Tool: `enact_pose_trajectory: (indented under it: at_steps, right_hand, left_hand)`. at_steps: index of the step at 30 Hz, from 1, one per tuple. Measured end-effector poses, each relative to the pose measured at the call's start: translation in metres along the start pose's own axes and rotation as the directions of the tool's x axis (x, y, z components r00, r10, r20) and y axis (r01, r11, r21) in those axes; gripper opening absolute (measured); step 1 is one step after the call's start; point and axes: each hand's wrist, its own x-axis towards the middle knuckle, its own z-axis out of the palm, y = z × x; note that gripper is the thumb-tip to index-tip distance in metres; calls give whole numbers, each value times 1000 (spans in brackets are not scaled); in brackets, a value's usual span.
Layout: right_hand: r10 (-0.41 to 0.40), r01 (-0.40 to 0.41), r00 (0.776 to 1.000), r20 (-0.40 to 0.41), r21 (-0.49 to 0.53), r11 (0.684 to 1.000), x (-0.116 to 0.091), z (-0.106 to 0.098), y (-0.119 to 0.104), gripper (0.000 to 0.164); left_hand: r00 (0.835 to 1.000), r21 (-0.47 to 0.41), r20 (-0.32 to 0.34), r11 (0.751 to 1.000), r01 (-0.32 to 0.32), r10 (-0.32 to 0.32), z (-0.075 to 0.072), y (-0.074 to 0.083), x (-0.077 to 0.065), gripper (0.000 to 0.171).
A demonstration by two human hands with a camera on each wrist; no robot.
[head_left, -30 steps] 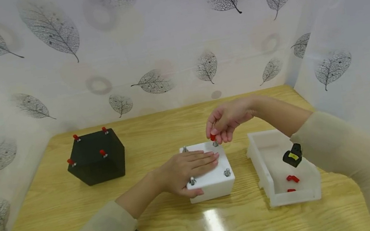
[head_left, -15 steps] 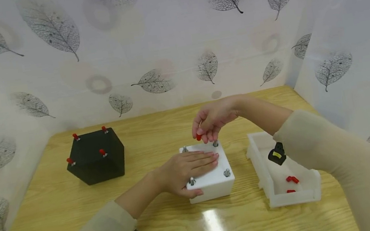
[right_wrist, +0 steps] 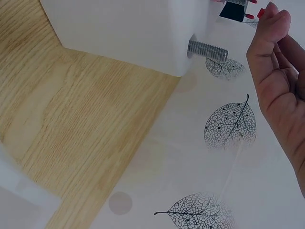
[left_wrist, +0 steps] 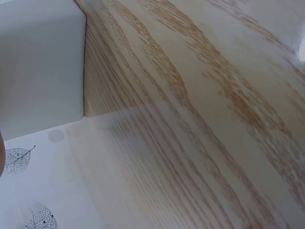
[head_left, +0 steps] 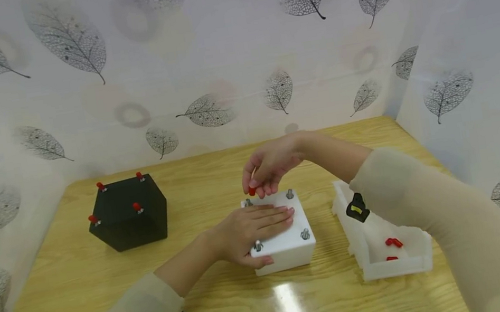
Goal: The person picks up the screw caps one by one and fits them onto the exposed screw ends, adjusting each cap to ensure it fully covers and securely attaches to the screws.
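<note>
White block (head_left: pixel 291 241) sits on the table (head_left: pixel 223 309) under my left hand (head_left: pixel 260 228), fingers straight; too light a press could let it slide. Near the back-left bolt (head_left: pixel 248 203), my right hand (head_left: pixel 275 162) pinches a red cap (head_left: pixel 252 191), which could drop or catch crooked if I tilt it.

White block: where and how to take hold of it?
Probably grip the white block by opposite side walls, from above: the walls in view look flat and bare, while bolts stand up at its top corners and the left hand rests on top.
</note>
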Motion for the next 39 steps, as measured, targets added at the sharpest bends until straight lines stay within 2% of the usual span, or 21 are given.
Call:
enact_pose_trajectory:
  at_steps: [7,17,28,34,39]
  right_hand:
    - [16,-16,1000,20,-3,1000,11,2,-3,19]
    - [32,-32,999,34,3,999,17,6,-2,19]
    - [41,-41,999,4,-75,996,23,7,-3,25]
    - [29,-30,1000,-6,-85,996,26,7,-2,15]
    - [28,-29,1000,-6,-89,996,28,6,0,14]
  left_hand:
    - [1000,5,-5,1000,-3,3,0,-1,-1,71]
    - [1000,23,4,1000,-8,8,0,0,-2,71]
    - [1000,15,16,1000,-1,1,0,0,-1,72]
    - [1000,12,18,1000,-1,1,1,0,-1,73]
    - [1000,11,12,1000,-2,2,1,-1,-1,73]
